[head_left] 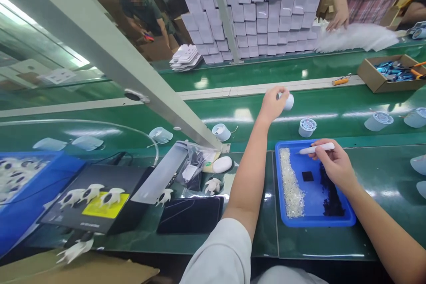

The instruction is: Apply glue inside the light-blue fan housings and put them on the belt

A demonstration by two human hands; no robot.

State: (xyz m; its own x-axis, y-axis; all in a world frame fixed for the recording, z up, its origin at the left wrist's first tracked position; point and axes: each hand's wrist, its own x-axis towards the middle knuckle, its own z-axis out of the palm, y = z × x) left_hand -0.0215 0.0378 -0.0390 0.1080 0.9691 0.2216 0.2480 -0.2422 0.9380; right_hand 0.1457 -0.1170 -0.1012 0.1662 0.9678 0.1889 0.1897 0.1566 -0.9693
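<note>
The left hand (272, 104) is reaching out over the green conveyor belt (233, 102) and closing its fingers around a small white rounded piece (288, 101), which is sitting at the fingertips just above the belt, probably so that it can be lifted or set down clear of the other parts. The right hand (334, 164) is pinching a slim white pen-like tool (316, 148) between thumb and fingers, holding it nearly level with its tip hanging over the blue tray (333, 221), a grip that is keeping the point ready above the tray's contents. The tray is lying on the bench just in front of the person, carrying 1 strip of tiny pale bits (291, 184), 1 strip of dark bits (331, 195) and a small black square (307, 176) between them. The white piece is looking smooth, glossy and egg-like. Several translucent spools (307, 127) are standing on the belt nearby.
</note>
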